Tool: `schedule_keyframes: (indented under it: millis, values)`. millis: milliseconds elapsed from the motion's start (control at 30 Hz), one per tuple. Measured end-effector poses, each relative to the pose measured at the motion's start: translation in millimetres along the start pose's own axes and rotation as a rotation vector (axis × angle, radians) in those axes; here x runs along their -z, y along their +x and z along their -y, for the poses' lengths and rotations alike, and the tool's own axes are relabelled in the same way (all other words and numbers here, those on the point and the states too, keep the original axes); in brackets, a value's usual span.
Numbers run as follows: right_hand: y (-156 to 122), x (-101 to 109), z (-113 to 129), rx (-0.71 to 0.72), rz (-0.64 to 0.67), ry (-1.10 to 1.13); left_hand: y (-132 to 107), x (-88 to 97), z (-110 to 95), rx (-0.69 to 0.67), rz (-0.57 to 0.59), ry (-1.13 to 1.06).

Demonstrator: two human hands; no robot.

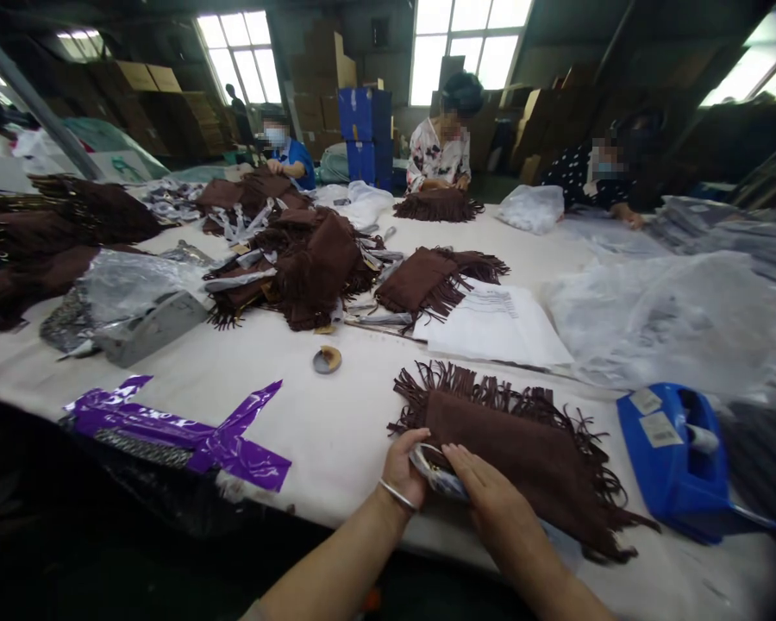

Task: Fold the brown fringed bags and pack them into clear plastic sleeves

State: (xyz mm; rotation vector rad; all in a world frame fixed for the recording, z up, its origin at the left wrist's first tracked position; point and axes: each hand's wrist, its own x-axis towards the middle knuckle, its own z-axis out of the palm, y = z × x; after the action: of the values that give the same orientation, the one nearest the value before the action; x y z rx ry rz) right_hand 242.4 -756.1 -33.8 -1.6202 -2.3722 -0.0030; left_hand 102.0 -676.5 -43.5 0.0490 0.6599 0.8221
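A dark brown fringed bag [510, 440] lies flat on the white table in front of me, its fringe spread along the far and side edges. At its near left edge, a small plastic-wrapped bundle [438, 473] with something shiny inside sits between my two hands. My left hand [406, 470], with a bangle at the wrist, is closed round the bundle's left side. My right hand [491, 493] presses against the bundle from the right, fingers together and slightly bent. What exactly the plastic holds is too blurred to make out.
A blue tape dispenser [669, 457] stands right of the bag. Purple tape strips [168, 427] stick to the table's front edge at left. Beyond lie a tape roll [327, 360], a paper sheet [497, 323], piled brown bags [316, 267] and clear plastic [666, 315]. Several people sit across the table.
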Motion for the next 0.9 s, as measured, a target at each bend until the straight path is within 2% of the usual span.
schedule_keyframes:
  millis: [100,300,400,467,567,633,733,800,900]
  values:
    - [-1,-4,3,-0.006,-0.001,0.015,10,2.8,-10,-0.006,0.024,0.014]
    - [0,-13,5,0.061,0.013,0.031,14,4.8,-33,-0.19,0.171,0.058]
    - [-2,-25,3,0.08,-0.037,0.017,15,-2.9,-44,-0.193,0.195,0.225]
    - [-6,-35,3,0.092,-0.081,0.013,16,-9.2,-45,-0.29,0.166,0.505]
    - [-11,-44,9,0.078,-0.092,0.024,15,-15.5,-32,-0.466,0.148,1.002]
    - [-14,-42,14,0.038,-0.044,0.07,13,-17.0,-18,-0.524,0.166,1.414]
    - [-20,-28,13,-0.003,0.078,0.199,10,-17.6,2,-0.562,0.194,1.964]
    - [-26,-16,4,0.004,0.121,0.267,9,-17.9,10,-0.574,0.26,2.078]
    - [-43,1,-18,-0.009,0.11,0.33,8,-18.0,18,-0.651,0.379,2.114]
